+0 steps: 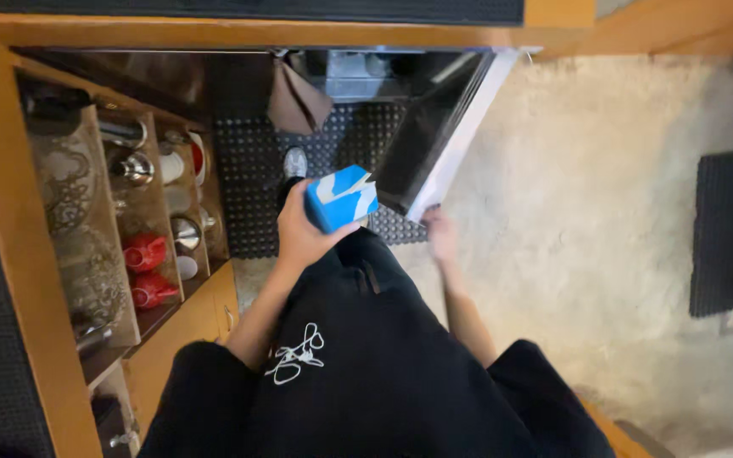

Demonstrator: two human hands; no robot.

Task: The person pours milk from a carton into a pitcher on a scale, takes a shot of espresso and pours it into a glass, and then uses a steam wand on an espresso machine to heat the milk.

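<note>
The left hand [300, 233] is wrapped around a blue and white carton [341, 198], held above the black studded floor mat [248, 170]. The right hand [441, 235], blurred, rests against the lower edge of the open white-framed fridge door [456, 127]; its grip cannot be told. Wooden shelves [154, 212] at left hold red cups [146, 270].

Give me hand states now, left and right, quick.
Left hand: closed around a blue and white carton.
Right hand: on the edge of the open door; grip cannot be told, blurred.
</note>
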